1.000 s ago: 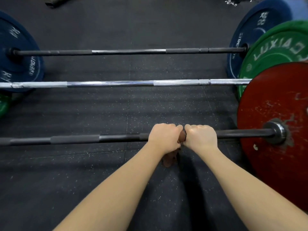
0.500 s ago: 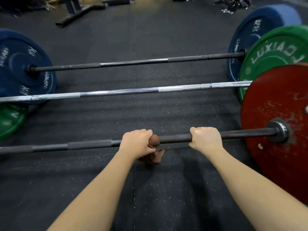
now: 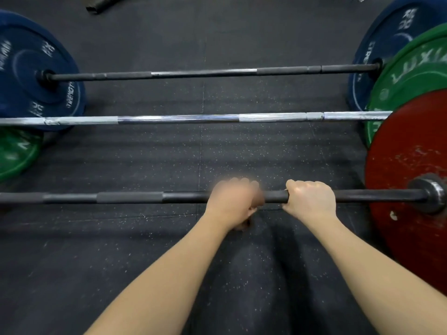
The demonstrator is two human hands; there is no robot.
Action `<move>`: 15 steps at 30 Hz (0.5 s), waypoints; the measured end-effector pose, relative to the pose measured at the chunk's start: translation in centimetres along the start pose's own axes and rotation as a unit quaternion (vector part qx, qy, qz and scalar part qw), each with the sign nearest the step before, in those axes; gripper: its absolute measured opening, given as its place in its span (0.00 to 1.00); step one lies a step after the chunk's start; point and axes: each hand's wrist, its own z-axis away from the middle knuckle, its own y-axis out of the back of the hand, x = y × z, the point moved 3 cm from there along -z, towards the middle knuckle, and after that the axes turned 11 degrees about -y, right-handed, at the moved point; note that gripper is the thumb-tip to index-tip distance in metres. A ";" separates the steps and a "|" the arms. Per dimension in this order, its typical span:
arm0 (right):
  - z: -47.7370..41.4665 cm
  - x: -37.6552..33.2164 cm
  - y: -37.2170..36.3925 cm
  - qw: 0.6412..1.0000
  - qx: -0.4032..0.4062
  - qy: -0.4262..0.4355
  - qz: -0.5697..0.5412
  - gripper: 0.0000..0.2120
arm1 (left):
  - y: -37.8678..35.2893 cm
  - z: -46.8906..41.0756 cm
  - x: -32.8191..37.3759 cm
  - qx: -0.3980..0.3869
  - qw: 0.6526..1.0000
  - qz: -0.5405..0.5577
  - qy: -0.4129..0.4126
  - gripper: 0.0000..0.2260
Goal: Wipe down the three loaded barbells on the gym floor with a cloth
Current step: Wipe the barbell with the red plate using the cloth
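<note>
Nearest barbell: black shaft lying on the gym floor, long axis running left to right across the view, crosswise to both forearms. The right end carries a red plate behind a steel collar; the left end runs out of the picture. Cloth: brownish, mostly hidden, wrapped on the shaft under the left hand, with a scrap hanging below the palm. Left hand: overhand, near mid-shaft, its fingers curled over bar and cloth together; the outline is motion-blurred, so the finer lie of the fingers cannot be read. Right hand: overhand, just beside the left on the plate side, a short bare stretch of shaft between the two, its fingers closed round bare shaft with no cloth, judged to be steadying the bar. Governing relation: the bar's axis passes through both fists, so a wiping stroke must travel along it. Leftward lies the long exposed length with its knurled band, to which the cloth hand is nearer; rightward the bare hand stands between cloth and collar. Beyond, parallel and well apart: chrome barbell with green plates; farther off, dark barbell with blue plates. Neither is touched by a hand.
</note>
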 end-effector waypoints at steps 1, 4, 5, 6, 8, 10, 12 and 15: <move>-0.1 0.0 0.4 1.000 0.001 -0.004 0.000 0.14 | 0.3 0.3 -0.6 -0.010 1.000 0.006 -0.007 0.22; 0.0 0.0 1.2 1.000 -0.019 -0.010 0.011 0.13 | 0.7 2.1 -2.8 -0.031 0.999 0.015 0.007 0.20; 0.1 -0.1 1.2 1.000 -0.025 -0.011 0.013 0.13 | 0.7 3.1 -3.8 -0.040 0.999 0.011 0.019 0.19; 0.2 -0.2 1.3 0.999 -0.027 -0.012 0.014 0.12 | 0.8 4.3 -5.1 -0.047 0.998 0.004 0.035 0.19; 0.3 -0.2 1.6 0.999 -0.028 -0.014 0.012 0.12 | 1.3 7.0 -7.8 -0.068 0.995 -0.007 0.067 0.20; 0.3 -0.3 1.9 0.999 -0.030 -0.010 0.019 0.13 | 1.8 9.5 -10.4 -0.083 0.992 -0.009 0.096 0.19; 0.5 -0.3 2.0 0.999 -0.034 -0.007 0.031 0.14 | 2.4 10.9 -11.5 -0.095 0.987 0.002 0.131 0.19; 0.7 -0.3 1.7 0.999 -0.034 -0.008 0.029 0.13 | 2.2 10.7 -10.9 -0.113 0.978 0.014 0.174 0.17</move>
